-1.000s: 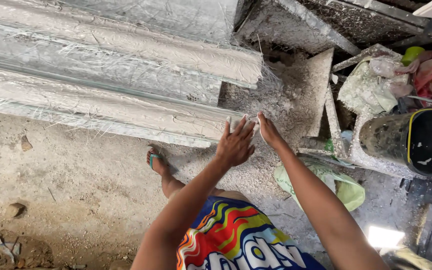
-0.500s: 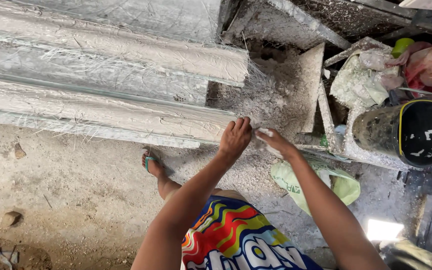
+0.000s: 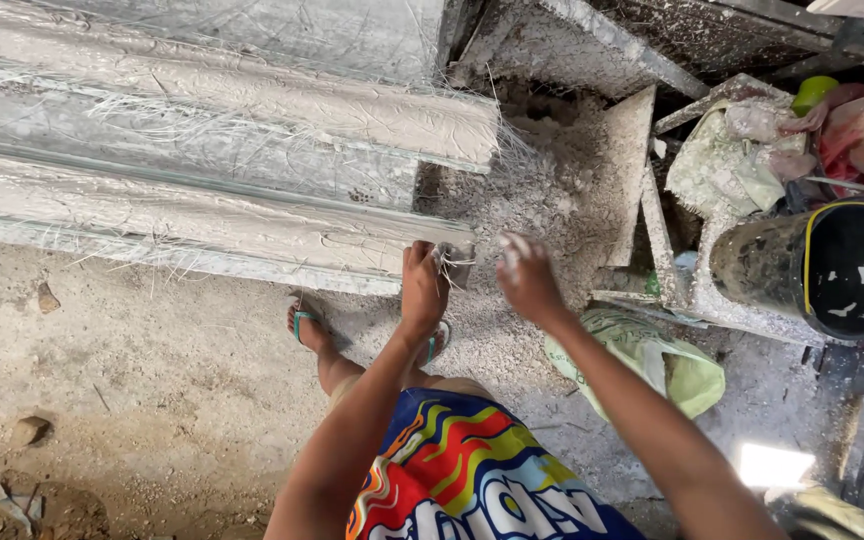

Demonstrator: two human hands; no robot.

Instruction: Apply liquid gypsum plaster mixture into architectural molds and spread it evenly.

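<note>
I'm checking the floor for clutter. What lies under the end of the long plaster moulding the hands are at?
Under the plaster moulding end show dusty ground, white rubble and a sandalled foot. The left hand grips its end; the right hand hovers beside. Farther beneath is hidden.
</note>
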